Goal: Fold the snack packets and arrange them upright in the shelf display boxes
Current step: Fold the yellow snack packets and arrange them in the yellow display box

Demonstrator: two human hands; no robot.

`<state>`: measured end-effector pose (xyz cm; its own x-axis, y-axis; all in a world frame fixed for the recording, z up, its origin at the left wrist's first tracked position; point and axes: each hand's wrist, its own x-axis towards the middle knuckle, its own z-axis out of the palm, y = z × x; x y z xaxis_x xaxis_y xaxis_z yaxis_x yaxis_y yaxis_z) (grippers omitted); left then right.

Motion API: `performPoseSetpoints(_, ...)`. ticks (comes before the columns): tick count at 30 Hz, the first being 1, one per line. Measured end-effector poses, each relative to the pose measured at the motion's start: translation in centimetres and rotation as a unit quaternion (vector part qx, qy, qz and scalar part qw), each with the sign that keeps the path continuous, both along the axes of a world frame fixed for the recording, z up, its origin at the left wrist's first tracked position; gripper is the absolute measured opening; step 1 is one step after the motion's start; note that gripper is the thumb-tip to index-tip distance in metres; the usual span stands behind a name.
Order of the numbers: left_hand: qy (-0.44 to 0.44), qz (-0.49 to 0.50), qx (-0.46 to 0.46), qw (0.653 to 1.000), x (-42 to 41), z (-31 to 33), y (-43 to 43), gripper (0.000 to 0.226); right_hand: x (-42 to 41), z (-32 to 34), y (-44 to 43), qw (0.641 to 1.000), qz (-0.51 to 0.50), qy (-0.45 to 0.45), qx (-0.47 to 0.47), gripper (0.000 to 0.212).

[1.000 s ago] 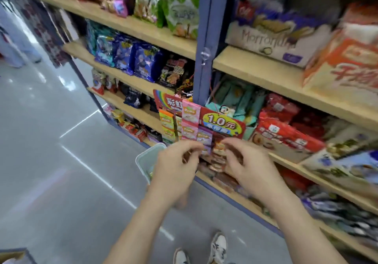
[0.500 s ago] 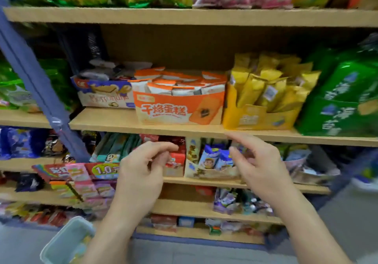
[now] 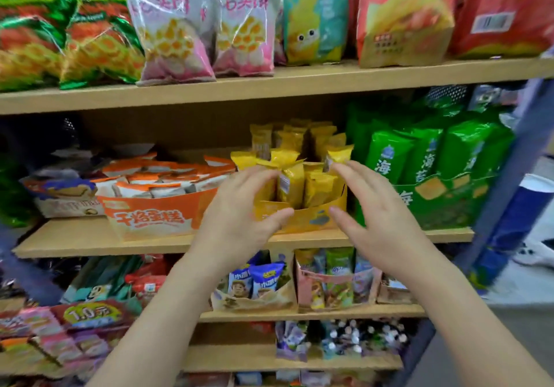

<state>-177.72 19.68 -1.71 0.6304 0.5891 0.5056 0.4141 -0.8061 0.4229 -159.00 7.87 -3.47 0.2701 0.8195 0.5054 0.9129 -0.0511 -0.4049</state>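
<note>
A yellow display box stands on the middle shelf, filled with several yellow snack packets standing upright. My left hand is at the box's left front corner, fingers loosely spread in front of the packets and thumb by the front wall. At the right side of the box is my right hand, its fingers stretched out toward a packet at the right edge. Neither hand plainly holds anything. Part of the box's left side is hidden behind my left hand.
An orange display box of flat packets sits left of the yellow one, green packs to its right. Large bags line the shelf above. Below, a box with blue packets and a pink box stand on the lower shelf.
The view swung from the lower left shelves up and right to the middle shelf. Both hands rose from the lower displays and now flank the yellow box.
</note>
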Motion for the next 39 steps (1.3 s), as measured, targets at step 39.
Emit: performPoseSetpoints(39,0.146,-0.001,0.218,0.965,3.5,-3.1,3.5,0.044,-0.5,3.0,9.9,0.977,-0.125,-0.168,0.038,0.036)
